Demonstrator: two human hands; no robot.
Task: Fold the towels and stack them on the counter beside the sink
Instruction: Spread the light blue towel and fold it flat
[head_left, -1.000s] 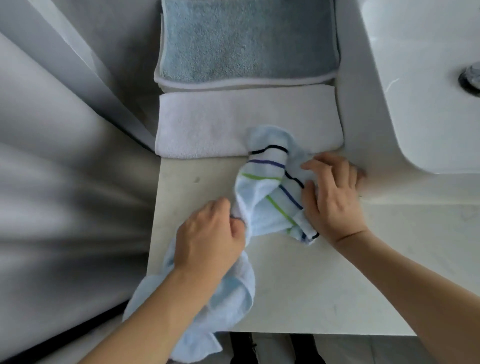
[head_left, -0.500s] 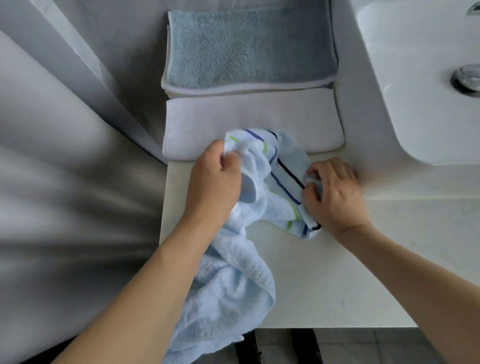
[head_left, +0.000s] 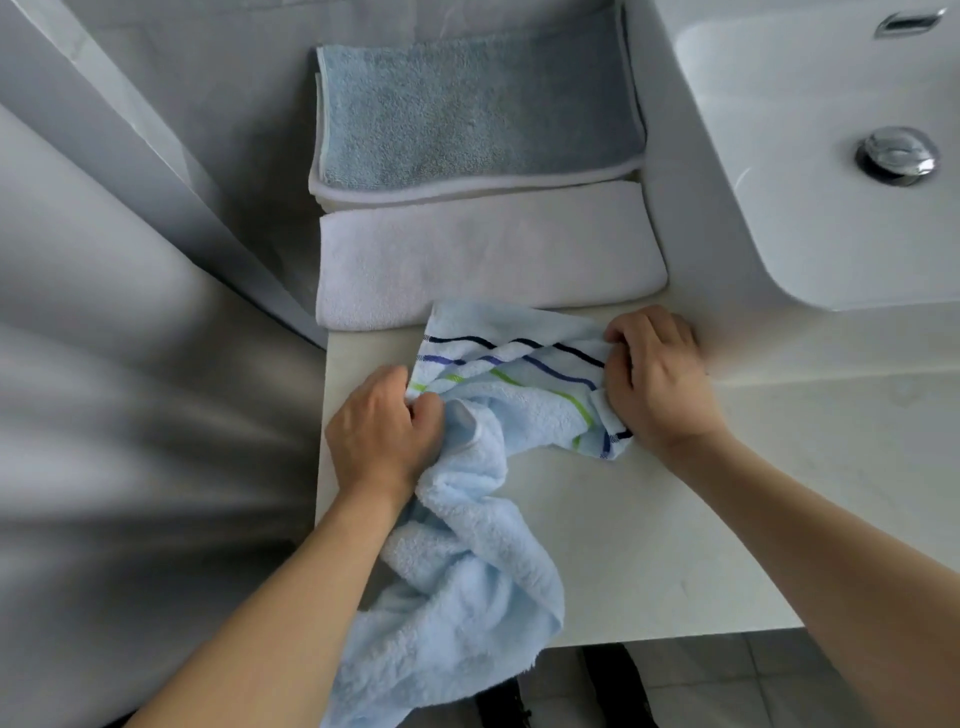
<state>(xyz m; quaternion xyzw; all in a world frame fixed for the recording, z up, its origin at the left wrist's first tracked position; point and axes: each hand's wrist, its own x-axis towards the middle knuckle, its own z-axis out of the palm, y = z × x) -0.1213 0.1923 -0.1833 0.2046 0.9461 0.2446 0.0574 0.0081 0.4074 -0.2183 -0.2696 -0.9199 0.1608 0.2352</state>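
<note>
Counter (head_left: 649, 545) bears striped towel (head_left: 498, 395), gripped by left hand (head_left: 382, 436) and right hand (head_left: 657, 384).

striped towel (head_left: 483, 545) tail beyond counter (head_left: 649, 545) edge, bottom-cropped

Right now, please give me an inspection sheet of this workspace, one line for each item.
Surface: pale counter, bare at right.
Job's things: striped light blue towel unfolded, one end hanging off the front edge; white towel and grey-blue towel folded behind it.
Clutter: nothing seen.
Grippers: left hand and right hand each grip the striped end.
Cables: nothing seen.
Surroundings: sink with drain at right; tiled floor below.
</note>
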